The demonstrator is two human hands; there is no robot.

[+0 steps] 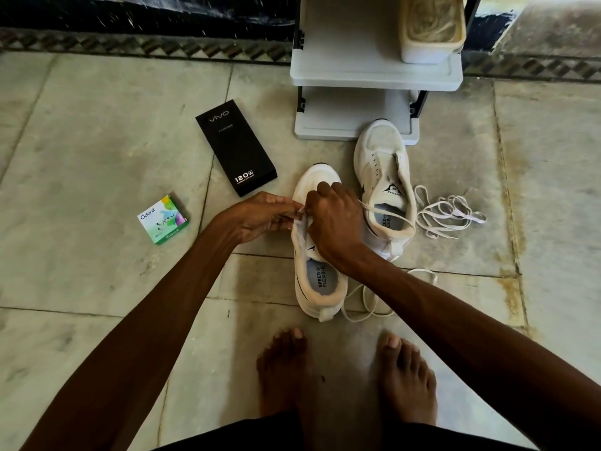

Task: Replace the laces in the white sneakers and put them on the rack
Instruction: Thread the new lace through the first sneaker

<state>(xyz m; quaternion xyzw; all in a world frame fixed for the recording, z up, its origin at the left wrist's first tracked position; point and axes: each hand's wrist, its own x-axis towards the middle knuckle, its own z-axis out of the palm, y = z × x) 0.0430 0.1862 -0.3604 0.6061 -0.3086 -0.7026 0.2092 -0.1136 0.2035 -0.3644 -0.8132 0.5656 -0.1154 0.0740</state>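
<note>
Two white sneakers stand on the tiled floor, toes pointing away from me. Over the nearer sneaker [317, 284] both hands work at the eyelets. My left hand [260, 218] pinches a white lace end at the shoe's left side. My right hand [335, 219] is curled over the tongue and grips the same lace [370, 299], which trails out past the heel to the right. The other sneaker [383, 177] stands unlaced just right of it, its toe touching the grey rack [357, 76]. A loose white lace [448, 216] lies bunched on the floor to its right.
A black phone box [235, 146] and a small green freshener box [163, 219] lie on the floor at left. A cream container [431, 30] sits on the rack's upper shelf. My bare feet [344, 379] stand just behind the nearer sneaker.
</note>
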